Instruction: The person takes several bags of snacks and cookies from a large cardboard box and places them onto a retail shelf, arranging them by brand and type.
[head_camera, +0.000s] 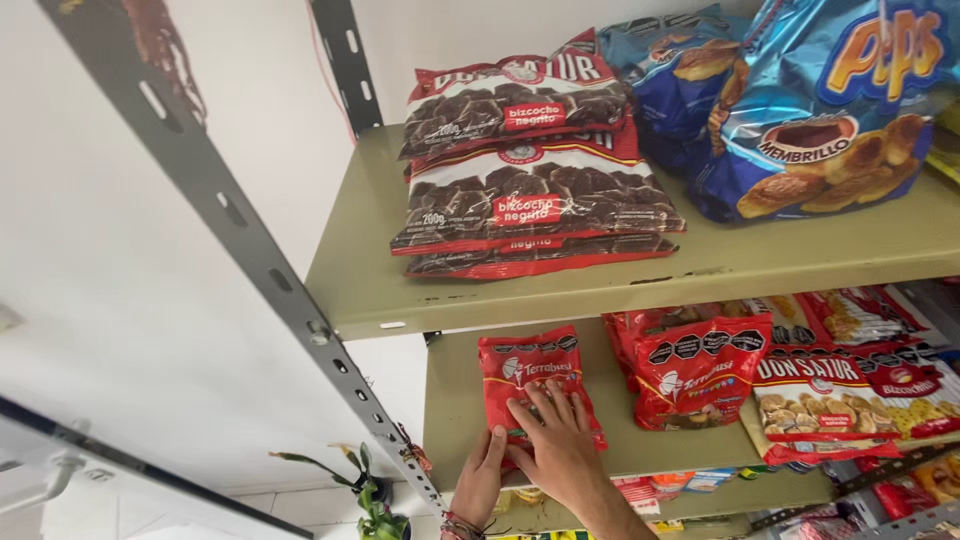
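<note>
We press our right hand (560, 445) flat on the red snack bag (535, 385) lying on the lower shelf (450, 420); our left hand (480, 478) grips its edge at seven o'clock.

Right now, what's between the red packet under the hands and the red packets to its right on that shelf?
Nothing: in the head view only bare shelf separates the red packet from the neighbouring red packets.
</note>
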